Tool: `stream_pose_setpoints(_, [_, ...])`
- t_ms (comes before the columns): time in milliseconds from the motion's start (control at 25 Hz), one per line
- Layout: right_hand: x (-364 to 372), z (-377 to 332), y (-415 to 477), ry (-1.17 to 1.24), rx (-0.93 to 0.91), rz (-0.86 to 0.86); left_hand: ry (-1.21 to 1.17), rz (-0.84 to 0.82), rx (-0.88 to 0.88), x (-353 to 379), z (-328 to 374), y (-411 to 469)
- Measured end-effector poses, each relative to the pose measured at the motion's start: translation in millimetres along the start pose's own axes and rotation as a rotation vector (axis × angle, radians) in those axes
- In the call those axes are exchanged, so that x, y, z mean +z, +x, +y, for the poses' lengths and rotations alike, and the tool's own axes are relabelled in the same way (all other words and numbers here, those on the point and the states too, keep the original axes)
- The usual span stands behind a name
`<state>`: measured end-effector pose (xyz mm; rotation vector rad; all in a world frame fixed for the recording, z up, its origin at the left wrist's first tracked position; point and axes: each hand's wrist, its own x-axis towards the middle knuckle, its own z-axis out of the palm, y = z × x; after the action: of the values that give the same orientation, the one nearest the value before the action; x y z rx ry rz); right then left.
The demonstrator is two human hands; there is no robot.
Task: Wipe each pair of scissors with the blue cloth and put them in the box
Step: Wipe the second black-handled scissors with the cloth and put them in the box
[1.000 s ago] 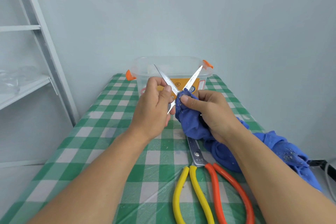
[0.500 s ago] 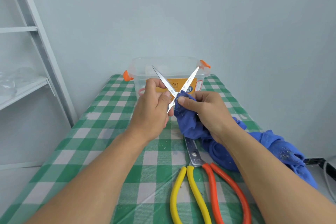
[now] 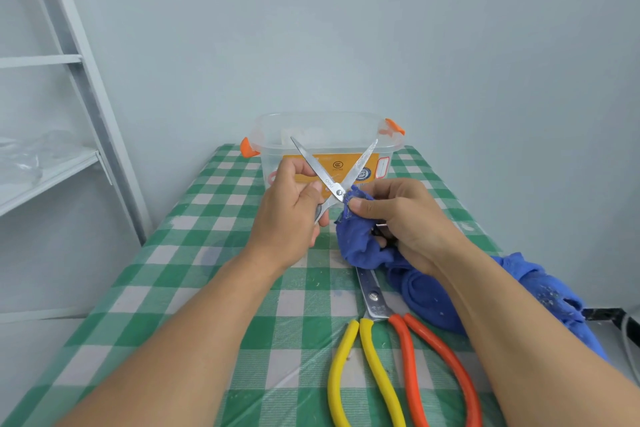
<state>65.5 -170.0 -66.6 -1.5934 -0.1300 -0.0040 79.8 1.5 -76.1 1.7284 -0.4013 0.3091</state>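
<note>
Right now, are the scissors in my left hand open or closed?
Open. The silver scissors in the left hand show two blades crossed in an X, tips spread wide apart before the clear box.

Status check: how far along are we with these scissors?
Done: a pink loop inside the box may be a stored pair; I cannot tell. In hand: the left hand grips the silver scissors, blades spread, while the right hand pinches the blue cloth at their pivot. Left: boxing them, then the yellow-and-orange scissors lying on the table.
</note>
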Motion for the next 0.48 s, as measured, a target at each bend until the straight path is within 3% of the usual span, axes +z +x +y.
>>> stream_pose_setpoints(360, [12.2,-5.7,-3.2,-0.1,-0.035,0.201,0.132,-0.034,0.104,8.6,6.3,-7.0])
stream_pose_setpoints(480, [11.3,-7.7,-4.5,-0.094,-0.011,0.179,0.127,-0.044,0.082,7.6,7.6,-8.1])
